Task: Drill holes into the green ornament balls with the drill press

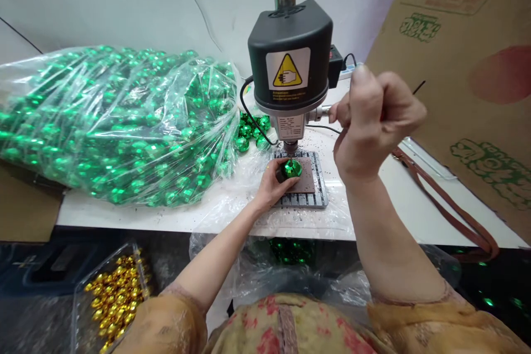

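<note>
A shiny green faceted ball [292, 167] rests on the brown pad [307, 177] over the slotted base plate [321, 199] of a small drill press [290, 55]. My left hand [274, 181] grips the ball from its left side, thumb in front and fingers behind. Directly above it is the drill chuck [291, 146], with the bit at the top of the ball. My right hand [371, 119], raised at the right of the press, is closed around its feed handle [321, 113]; most of the handle is hidden by the fingers.
A clear bag of green balls [124, 127] fills the table's left side, with several loose green balls [249, 131] beside the press. A brown strap [443, 199] and a large cardboard box [468, 94] stand right. Gold balls [118, 293] lie in a clear bin below left.
</note>
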### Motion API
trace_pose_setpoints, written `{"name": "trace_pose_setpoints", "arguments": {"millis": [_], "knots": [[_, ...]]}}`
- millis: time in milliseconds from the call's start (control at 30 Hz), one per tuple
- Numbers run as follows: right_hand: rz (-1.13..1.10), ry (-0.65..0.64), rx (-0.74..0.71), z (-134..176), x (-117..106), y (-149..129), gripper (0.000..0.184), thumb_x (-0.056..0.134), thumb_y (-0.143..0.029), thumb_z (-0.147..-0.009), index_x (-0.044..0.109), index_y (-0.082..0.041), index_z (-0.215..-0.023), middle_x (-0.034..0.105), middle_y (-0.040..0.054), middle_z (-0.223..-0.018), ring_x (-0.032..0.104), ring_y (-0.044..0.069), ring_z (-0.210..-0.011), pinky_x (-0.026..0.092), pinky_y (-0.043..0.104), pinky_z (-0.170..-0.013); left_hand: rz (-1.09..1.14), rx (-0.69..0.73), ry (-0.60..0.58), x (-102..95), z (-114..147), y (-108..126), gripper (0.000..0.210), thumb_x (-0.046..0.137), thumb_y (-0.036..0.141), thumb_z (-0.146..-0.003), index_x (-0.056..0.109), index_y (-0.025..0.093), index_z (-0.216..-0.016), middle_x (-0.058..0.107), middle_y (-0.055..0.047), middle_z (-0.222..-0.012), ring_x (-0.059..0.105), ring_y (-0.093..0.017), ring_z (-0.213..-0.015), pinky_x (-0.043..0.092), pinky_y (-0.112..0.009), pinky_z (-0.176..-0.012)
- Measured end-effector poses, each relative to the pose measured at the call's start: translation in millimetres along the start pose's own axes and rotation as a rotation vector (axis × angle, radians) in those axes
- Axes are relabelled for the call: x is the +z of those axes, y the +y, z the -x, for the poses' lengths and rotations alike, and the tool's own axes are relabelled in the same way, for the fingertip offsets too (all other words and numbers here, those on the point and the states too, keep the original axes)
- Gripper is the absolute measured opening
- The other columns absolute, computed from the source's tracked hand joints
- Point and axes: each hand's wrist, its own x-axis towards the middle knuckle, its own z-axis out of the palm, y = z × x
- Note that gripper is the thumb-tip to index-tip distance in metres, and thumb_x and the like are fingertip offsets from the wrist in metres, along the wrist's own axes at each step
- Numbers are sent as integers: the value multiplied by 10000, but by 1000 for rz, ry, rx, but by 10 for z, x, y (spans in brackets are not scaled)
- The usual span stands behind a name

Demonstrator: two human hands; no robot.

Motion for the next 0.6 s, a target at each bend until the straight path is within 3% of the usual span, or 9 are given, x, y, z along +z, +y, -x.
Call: {"name": "trace_pose_setpoints", "arguments": {"millis": [100,200,333,400,533,600], "knots": [[87,-38,72,-138,58,-72,496,604,-383,-939,279,-224,-600,255,-71,-529,319,41,-433,320,261,-471,-103,22,140,-49,162,114,471,805,413,-793,600,200,-1159,678,-101,-1137,656,-272,-1082,532,-437,-952],[127,-56,93,-162,65,-101,527,584,-478,-941,254,-228,-615,256,-69,-536,315,34,-439,343,253,-481,-216,202,187,-104,534,232,468,792,449,-809,592,219,-1164,687,-87,-1060,675,-253,-998,559,-405,-859],[68,-59,69,-138,51,-76,509,597,-453,-938,271,-231,-617,260,-76,-522,311,37,-417,330,265,-456,-373,711,-145,-89,1135,241,482,790,473,-805,607,254,-1192,712,-84,-939,696,-259,-857,595,-423,-761],[37,-54,49,-136,47,-50,495,612,-416,-936,284,-231,-615,267,-78,-514,314,40,-411,321,274,-446,-466,840,-279,-54,1350,179,451,785,505,-797,639,276,-1156,726,-110,-924,710,-290,-840,614,-457,-753],[5,-41,5,-137,45,-10,489,629,-402,-927,295,-233,-612,259,-84,-497,289,41,-401,289,287,-432,-391,759,-361,-95,1410,76,539,819,591,-720,640,360,-1172,757,-125,-1073,730,-375,-983,626,-545,-806],[-1,-41,-5,-129,44,-6,483,628,-406,-926,304,-232,-613,268,-86,-492,289,37,-402,286,282,-435,-354,646,-223,-218,1200,79,414,760,524,-812,636,366,-1175,756,-90,-1111,723,-356,-1035,609,-563,-865]]}}
